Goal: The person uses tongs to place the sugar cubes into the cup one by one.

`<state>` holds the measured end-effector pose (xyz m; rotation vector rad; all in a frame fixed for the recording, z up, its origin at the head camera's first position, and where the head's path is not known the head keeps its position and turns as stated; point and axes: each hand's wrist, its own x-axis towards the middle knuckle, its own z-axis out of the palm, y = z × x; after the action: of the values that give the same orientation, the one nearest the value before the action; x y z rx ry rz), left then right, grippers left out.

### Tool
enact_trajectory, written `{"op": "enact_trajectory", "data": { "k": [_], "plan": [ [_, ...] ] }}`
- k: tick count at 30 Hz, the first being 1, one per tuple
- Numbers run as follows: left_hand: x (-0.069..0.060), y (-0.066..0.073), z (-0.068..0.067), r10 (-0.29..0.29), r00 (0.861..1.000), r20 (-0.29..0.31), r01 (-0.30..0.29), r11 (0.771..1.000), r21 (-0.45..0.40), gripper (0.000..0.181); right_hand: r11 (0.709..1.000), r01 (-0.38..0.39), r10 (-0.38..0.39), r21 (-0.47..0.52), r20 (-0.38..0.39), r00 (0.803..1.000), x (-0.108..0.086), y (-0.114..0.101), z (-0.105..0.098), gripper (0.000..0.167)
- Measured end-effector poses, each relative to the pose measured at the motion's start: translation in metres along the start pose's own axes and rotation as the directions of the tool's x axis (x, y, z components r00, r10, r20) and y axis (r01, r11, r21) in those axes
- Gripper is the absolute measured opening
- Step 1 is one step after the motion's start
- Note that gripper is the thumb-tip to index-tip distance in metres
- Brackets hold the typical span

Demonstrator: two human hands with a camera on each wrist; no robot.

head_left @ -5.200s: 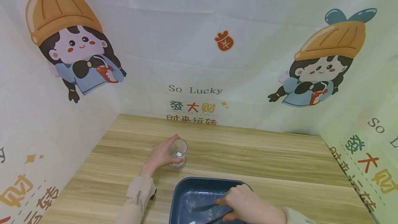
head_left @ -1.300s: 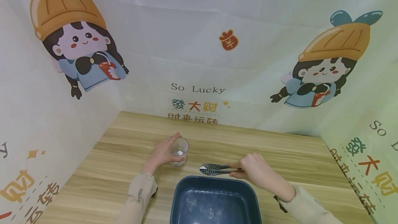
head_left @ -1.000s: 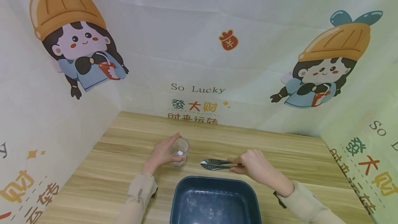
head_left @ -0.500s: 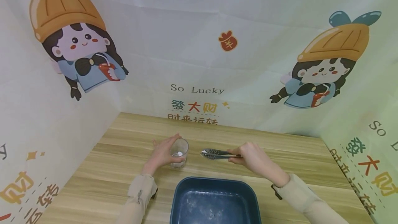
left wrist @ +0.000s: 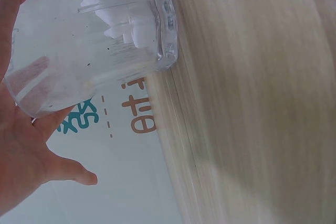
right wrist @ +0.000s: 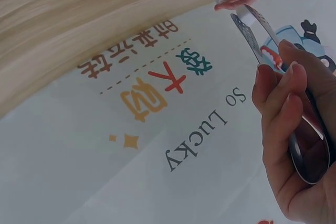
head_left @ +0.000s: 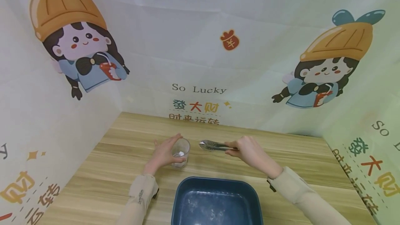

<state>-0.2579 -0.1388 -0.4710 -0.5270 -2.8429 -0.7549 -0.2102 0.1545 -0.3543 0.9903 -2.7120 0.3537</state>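
Observation:
My left hand (head_left: 162,153) holds a clear glass (head_left: 184,148) upright on the table, thumb and fingers around its sides. Several white pieces (left wrist: 126,19) lie at the bottom of the glass in the left wrist view. My right hand (head_left: 251,152) grips metal tongs (head_left: 215,146) with perforated tips. A small white piece (right wrist: 243,12) is pinched between the tips in the right wrist view. From the head, the tong tips appear just right of the glass rim and apart from it.
A dark blue rectangular tray (head_left: 215,180) sits in front of the glass, cut off by the bottom of the head view. The wood-grain table (head_left: 281,159) is enclosed by printed cloth walls (head_left: 175,37) at the back and both sides.
My right hand was low over the tray with spread tongs; it has risen away and moved forward, bringing the tongs and white piece near the glass's rim. The left hand stays on the glass.

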Motion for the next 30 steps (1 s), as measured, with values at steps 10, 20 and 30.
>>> {"op": "enact_trajectory", "data": {
  "k": [10, 20, 30],
  "plan": [
    [0.0, 0.001, 0.0, 0.001, 1.0, 0.005, -0.001, 1.0, -0.007, 0.086, 1.0, 0.011, -0.011, -0.007, -0.027, 1.0, 0.014, 0.0, 0.005, 0.028],
    [0.0, 0.001, 0.0, 0.0, 1.0, 0.001, 0.0, 1.0, -0.004, 0.087, 0.999, 0.015, -0.018, -0.053, -0.064, 0.998, 0.029, -0.006, 0.009, 0.029],
    [0.001, -0.001, 0.002, -0.003, 1.0, -0.003, 0.003, 1.0, 0.012, 0.09, 0.998, 0.047, -0.05, -0.046, -0.058, 0.997, 0.042, -0.017, 0.014, 0.028]
  ]
}}
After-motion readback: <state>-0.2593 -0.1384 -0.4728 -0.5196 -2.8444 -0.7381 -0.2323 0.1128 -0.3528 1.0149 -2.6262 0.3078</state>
